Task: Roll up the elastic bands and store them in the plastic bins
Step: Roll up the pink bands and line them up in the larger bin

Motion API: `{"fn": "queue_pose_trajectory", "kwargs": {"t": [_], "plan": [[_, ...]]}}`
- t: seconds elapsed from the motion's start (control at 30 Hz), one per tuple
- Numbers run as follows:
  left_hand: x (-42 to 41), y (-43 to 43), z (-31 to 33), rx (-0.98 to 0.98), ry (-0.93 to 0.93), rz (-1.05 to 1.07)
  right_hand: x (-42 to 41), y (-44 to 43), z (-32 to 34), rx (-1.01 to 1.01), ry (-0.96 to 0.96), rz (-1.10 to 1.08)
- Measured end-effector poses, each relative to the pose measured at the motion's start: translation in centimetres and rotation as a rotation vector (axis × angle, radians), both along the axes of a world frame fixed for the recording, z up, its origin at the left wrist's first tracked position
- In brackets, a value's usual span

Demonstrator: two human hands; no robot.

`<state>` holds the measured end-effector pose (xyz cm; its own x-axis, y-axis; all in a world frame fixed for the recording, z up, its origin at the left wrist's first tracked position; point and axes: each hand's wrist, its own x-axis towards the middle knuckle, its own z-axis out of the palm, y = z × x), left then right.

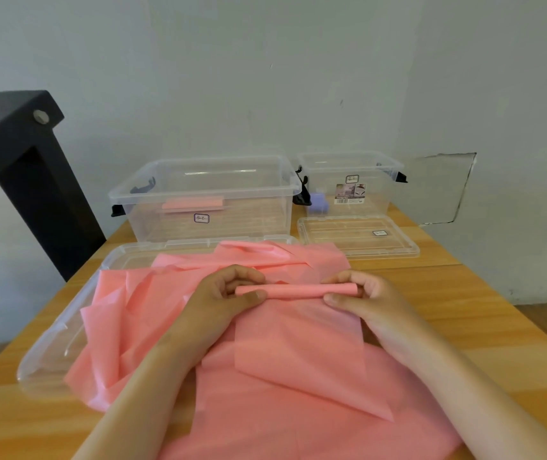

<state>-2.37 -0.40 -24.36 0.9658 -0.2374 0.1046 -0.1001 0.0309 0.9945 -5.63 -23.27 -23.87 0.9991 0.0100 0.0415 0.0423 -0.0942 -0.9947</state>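
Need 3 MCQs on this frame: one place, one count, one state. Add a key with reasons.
1. Where is the stored roll?
A) in the small bin
B) in the large bin
C) outside both bins

2. How many clear bins stand at the back?
A) one
B) three
C) two

3. The held roll is:
A) gripped at both ends
B) gripped at one end
C) lying free

Key:
1 B, it shows through the large bin's wall.
2 C, the large bin and small bin stand side by side.
3 A, the left hand and right hand curl their fingers round its ends.
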Motion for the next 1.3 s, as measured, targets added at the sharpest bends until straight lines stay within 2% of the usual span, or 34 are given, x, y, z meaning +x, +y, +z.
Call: {"fn": "queue_pose_trajectory", "kwargs": {"t": [0.27, 0.43, 0.7, 0.87, 1.03, 1.3], "plan": [[-0.01, -0.12, -0.03, -0.009, 0.016, 0.036, 0.03, -0.08, 0.07, 0.050, -0.009, 0.008], [0.04, -0.10, 0.04, 0.105, 0.018, 0.015, 0.03, -0.17, 0.10, 0.058, -0.110, -0.008], [0.10, 0.09, -0.10, 0.049, 0.031, -0.004, 0.01, -0.13, 0.03, 0.005, -0.028, 0.049], [-0.05, -0.10, 0.16, 0.161, 0.012, -0.032, 0.06, -0.03, 0.08, 0.026, -0.069, 0.012], [-0.06, 0.05, 0.19, 0.078, 0.032, -0.066, 0.06, -0.08, 0.01, 0.002, -0.103, 0.034], [-0.20, -0.07, 0.23, 0.051, 0.031, -0.057, 0.02, 0.13, 0.11, 0.001, -0.078, 0.029]]}}
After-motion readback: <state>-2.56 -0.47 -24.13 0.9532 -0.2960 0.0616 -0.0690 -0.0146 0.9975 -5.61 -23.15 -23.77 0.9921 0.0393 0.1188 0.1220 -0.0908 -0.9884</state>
